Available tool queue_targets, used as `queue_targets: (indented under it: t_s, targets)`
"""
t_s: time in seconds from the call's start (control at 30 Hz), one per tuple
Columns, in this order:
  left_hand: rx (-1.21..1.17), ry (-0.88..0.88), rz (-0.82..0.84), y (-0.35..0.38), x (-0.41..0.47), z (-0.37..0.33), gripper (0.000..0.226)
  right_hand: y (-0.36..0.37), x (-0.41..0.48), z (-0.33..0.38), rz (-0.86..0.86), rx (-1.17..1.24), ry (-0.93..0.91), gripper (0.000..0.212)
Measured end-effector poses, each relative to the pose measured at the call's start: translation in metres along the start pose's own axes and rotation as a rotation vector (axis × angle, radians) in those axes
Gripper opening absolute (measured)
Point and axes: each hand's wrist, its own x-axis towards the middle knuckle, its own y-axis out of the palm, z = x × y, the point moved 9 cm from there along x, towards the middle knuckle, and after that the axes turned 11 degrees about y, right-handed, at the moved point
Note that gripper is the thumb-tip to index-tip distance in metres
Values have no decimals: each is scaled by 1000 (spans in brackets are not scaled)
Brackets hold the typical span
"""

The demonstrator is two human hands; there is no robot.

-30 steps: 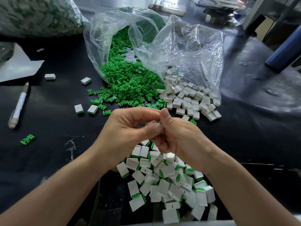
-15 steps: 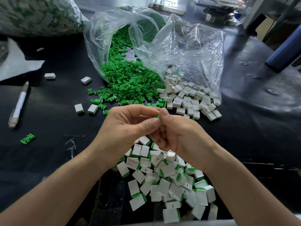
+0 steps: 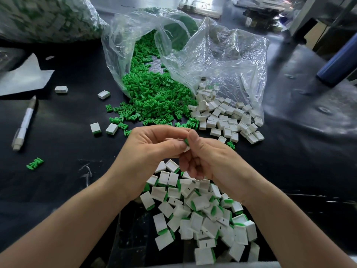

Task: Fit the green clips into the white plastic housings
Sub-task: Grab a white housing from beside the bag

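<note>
My left hand (image 3: 148,151) and my right hand (image 3: 208,159) meet above the black table, fingertips together. Between them they pinch a white housing (image 3: 187,149) with a green clip (image 3: 186,141) showing at its top; most of the piece is hidden by my fingers. Beyond my hands lies a heap of loose green clips (image 3: 154,101) spilling from a clear bag, with a pile of empty white housings (image 3: 226,117) to its right. Below my hands is a heap of housings fitted with green clips (image 3: 201,209).
The clear plastic bag (image 3: 222,60) lies open at the back. A white pen (image 3: 24,124) and a stray green clip (image 3: 35,163) lie at the left, near a few loose housings (image 3: 95,129). Another full bag (image 3: 44,18) sits at the far left. A blue cylinder (image 3: 340,62) stands at right.
My hands have drifted slightly away from me while staying joined. A sliver of the white housing and green clip now shows between my fingertips.
</note>
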Motion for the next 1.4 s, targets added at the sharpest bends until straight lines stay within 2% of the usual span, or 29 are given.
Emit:
queue_targets:
  t_s: [0.17, 0.4, 0.53, 0.7, 0.87, 1.03, 1.4]
  targets:
    - [10, -7, -37, -2, 0, 0, 23, -1, 0, 0, -10, -11, -11, 45]
    - [-17, -40, 1, 1, 0, 1, 22, -6, -3, 5, -66, -86, -77, 45]
    - [2, -31, 6, 3, 0, -1, 22, -3, -3, 6, -38, -112, -70, 64]
    - [19, -42, 9, 2, -2, 3, 22, -6, -3, 6, -101, -199, -77, 70]
    - [17, -73, -44, -4, -3, 9, 24, -11, 2, 3, -168, -232, -60, 60]
    - [-32, -99, -73, -3, -3, 12, 22, -7, 2, 1, -160, -225, -86, 36]
    - [-81, -125, -99, -4, -3, 16, 26, -8, 0, 6, -215, -256, -144, 27]
